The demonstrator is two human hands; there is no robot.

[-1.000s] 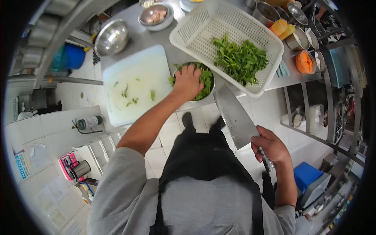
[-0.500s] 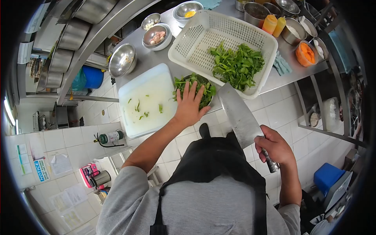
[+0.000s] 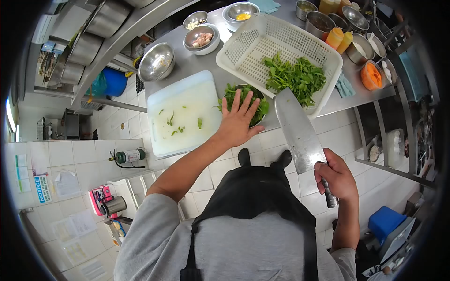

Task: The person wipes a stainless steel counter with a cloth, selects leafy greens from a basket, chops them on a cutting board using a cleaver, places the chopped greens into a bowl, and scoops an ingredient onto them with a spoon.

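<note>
My left hand [image 3: 238,122] lies flat with its fingers spread on leafy greens [image 3: 230,93] heaped in a round metal bowl [image 3: 265,119]. Much of that bowl is hidden under the hand and leaves. In my right hand [image 3: 338,177] is a cleaver [image 3: 296,133], gripped by its handle, its broad blade pointing up toward the basket. A white cutting board [image 3: 183,136] sits left of the bowl, with a few scraps of leaf on it. Behind the bowl, a white perforated plastic basket [image 3: 243,44] holds more leafy greens [image 3: 300,77] on its right side.
Metal bowls stand at the back left, one with pieces of raw meat [image 3: 202,39]. A larger metal bowl [image 3: 156,62] is behind the board. Sauce bottles [image 3: 334,38], pots and a bowl of orange shreds [image 3: 371,77] crowd the right. A cloth [image 3: 345,86] lies beside the basket.
The camera view has shifted, so the counter and its things appear further right. My left hand stays spread on the greens, and my right hand still grips the cleaver.
</note>
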